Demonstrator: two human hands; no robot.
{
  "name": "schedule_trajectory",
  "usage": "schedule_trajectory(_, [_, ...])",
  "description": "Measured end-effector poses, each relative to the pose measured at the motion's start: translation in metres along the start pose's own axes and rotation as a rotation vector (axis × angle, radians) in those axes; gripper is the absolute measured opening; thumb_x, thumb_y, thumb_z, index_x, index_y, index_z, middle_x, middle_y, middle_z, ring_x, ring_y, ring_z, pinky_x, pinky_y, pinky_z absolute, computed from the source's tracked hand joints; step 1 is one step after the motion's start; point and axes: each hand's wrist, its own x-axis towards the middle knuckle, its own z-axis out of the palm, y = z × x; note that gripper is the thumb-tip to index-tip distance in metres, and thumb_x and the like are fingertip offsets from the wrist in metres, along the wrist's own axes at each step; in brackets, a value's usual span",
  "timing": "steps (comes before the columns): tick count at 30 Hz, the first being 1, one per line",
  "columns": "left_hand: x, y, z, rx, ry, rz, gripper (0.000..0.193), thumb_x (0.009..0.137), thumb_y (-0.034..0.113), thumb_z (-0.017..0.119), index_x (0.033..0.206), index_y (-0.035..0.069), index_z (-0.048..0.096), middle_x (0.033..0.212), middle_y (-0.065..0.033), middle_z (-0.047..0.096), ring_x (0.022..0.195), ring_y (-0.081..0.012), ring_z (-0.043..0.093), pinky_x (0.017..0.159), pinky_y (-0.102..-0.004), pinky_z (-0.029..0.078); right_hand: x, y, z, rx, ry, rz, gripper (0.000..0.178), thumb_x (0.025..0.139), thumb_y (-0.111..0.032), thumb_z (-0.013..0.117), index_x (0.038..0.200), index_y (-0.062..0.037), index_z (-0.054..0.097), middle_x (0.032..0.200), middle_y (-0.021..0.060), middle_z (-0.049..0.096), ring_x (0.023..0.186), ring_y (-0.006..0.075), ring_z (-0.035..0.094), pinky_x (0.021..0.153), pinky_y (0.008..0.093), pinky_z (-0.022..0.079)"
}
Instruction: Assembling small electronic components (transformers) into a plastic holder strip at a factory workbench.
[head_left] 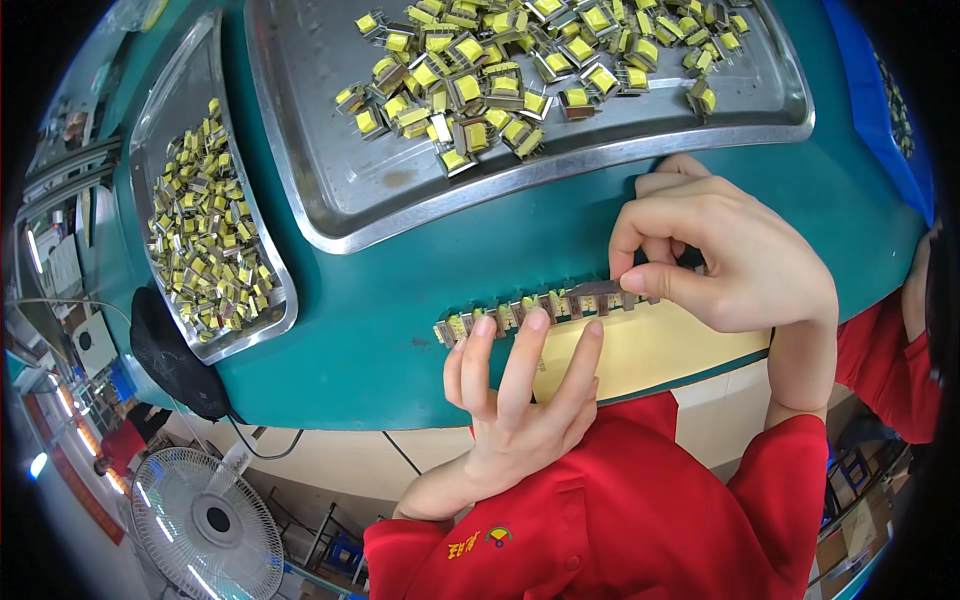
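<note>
At ten o'clock on the teal tabletop (340,345), a narrow metal tray (178,112) holds heaped yellow-and-grey components (208,215). At six, your left hand (518,410) spreads its fingers, grasping nothing, some tips against the near edge of the component row (548,304) at the dial's centre. Twelve o'clock has a wide metal tray (335,150) of loose pieces (510,75). Toward four lies a yellow sheet (660,345). At three, your right hand (725,250) pinches a dark strip (594,288) against the row's right part.

I see bright, even light on the teal tabletop (400,285), a lamp (38,465) glaring at the frame's lower left, sheen along the large steel tray (560,163), and edges bowing toward black corners.
</note>
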Motion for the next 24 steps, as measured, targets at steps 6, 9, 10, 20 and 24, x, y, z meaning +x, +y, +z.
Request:
schedule_trajectory(6, [0.0, 0.0003, 0.0004, -0.002, -0.001, 0.007, 0.042, 0.076, 0.028, 0.063, 0.118, 0.029, 0.069, 0.139, -0.0103, 0.046, 0.129, -0.0379, 0.036, 0.102, -0.0485, 0.032, 0.0001, 0.0, -0.0003, 0.003, -0.003, 0.006, 0.009, 0.079, -0.013, 0.071, 0.078, -0.0079, 0.063, 0.054, -0.001, 0.043, 0.061, 0.0179, 0.046, 0.087, 0.0316, 0.038])
schedule_trajectory(9, [0.0001, 0.0002, 0.0008, 0.0, 0.0, 0.007, 0.042, 0.076, 0.027, 0.063, 0.118, 0.029, 0.069, 0.139, -0.0102, 0.046, 0.129, -0.0377, 0.036, 0.102, -0.0484, 0.032, 0.0002, 0.0, -0.0003, 0.004, -0.004, 0.013, 0.009, 0.079, -0.013, 0.071, 0.078, -0.008, 0.063, 0.054, -0.0009, 0.044, 0.061, 0.0179, 0.046, 0.087, 0.0318, 0.038])
schedule_trajectory(10, [0.0001, 0.0002, 0.0009, 0.0, -0.001, 0.005, 0.043, 0.076, 0.027, 0.063, 0.118, 0.029, 0.069, 0.139, -0.0102, 0.046, 0.129, -0.0375, 0.036, 0.102, -0.0482, 0.032, 0.0003, 0.0, -0.0004, 0.006, -0.006, 0.015, 0.009, 0.079, -0.013, 0.071, 0.078, -0.008, 0.063, 0.054, -0.0008, 0.044, 0.061, 0.018, 0.046, 0.087, 0.0319, 0.038])
schedule_trajectory(20, [0.007, 0.001, -0.0064, 0.073, -0.114, 0.062, 0.038, 0.085, 0.022, 0.057, 0.12, 0.02, 0.071, 0.141, -0.0174, 0.034, 0.133, -0.0433, 0.026, 0.108, -0.0485, 0.032, 0.0006, -0.0002, 0.0005, 0.011, 0.009, 0.029, 0.01, 0.078, -0.013, 0.072, 0.078, -0.0079, 0.064, 0.055, -0.0006, 0.043, 0.06, 0.0178, 0.046, 0.084, 0.0316, 0.038])
schedule_trajectory(24, [0.0078, 0.002, -0.0079, 0.125, -0.102, 0.086, 0.037, 0.085, 0.023, 0.057, 0.119, 0.021, 0.071, 0.141, -0.0158, 0.035, 0.133, -0.0422, 0.026, 0.106, -0.0474, 0.033, 0.0002, -0.0011, 0.0004, 0.007, 0.016, 0.03, 0.009, 0.078, -0.013, 0.072, 0.077, -0.0079, 0.064, 0.055, -0.0005, 0.044, 0.059, 0.0177, 0.046, 0.083, 0.0316, 0.039])
